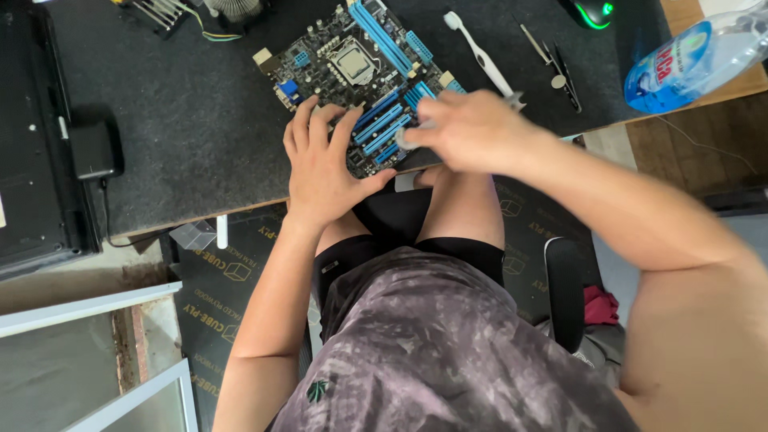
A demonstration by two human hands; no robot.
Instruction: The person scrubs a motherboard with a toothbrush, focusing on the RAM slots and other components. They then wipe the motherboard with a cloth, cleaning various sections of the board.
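Blue-slotted motherboard (360,76) sits on dark desk mat (184,120), near edge. Left hand (324,164) flat, fingers spread, pressing its near corner. Right hand (468,128) blurred over right edge, pinching something small; can't tell what.

Top right corner, a clear plastic bottle (704,56) lies tilted across the desk edge, wrapped in a blue label (668,70) with white and red patches. Down below the desk, dark sheets (232,272) with pale printed lettering and small cube outlines spread across the floor.
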